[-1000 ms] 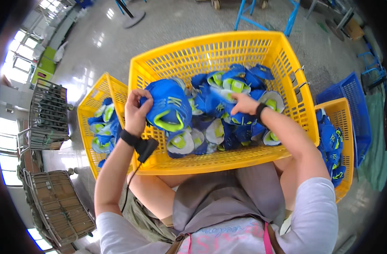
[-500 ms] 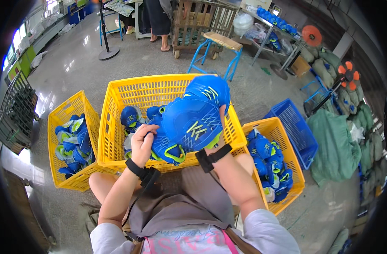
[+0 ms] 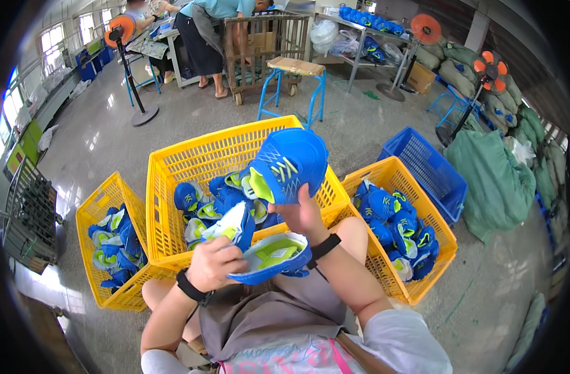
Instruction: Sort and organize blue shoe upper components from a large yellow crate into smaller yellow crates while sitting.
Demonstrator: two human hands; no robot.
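My left hand (image 3: 211,263), its fingers closed, grips a blue shoe upper (image 3: 275,253) low in front of my lap. That upper is turned so its pale inside and lime-green lining show. Higher and to the right, my right hand (image 3: 306,219) holds another blue shoe upper (image 3: 297,156), toe pointing up and away, with lime stripes and a lime collar. Its thumb shows at the upper's near edge; the other fingers are partly hidden. Beneath both stands a large yellow crate (image 3: 194,153) with several more uppers (image 3: 188,198) inside.
Smaller yellow crates of blue uppers flank me, one left (image 3: 88,209) and one right (image 3: 444,249). Beyond the right one sit a blue crate (image 3: 422,174) and a green sack (image 3: 491,187). A stool (image 3: 294,67), floor fans (image 3: 135,68), a slatted cart (image 3: 266,47) and two people are farther off.
The two uppers, overlapping before, are now apart. The left one has come down toward my lap and shows its inside; the right one has turned to show its side. My view has tilted up.
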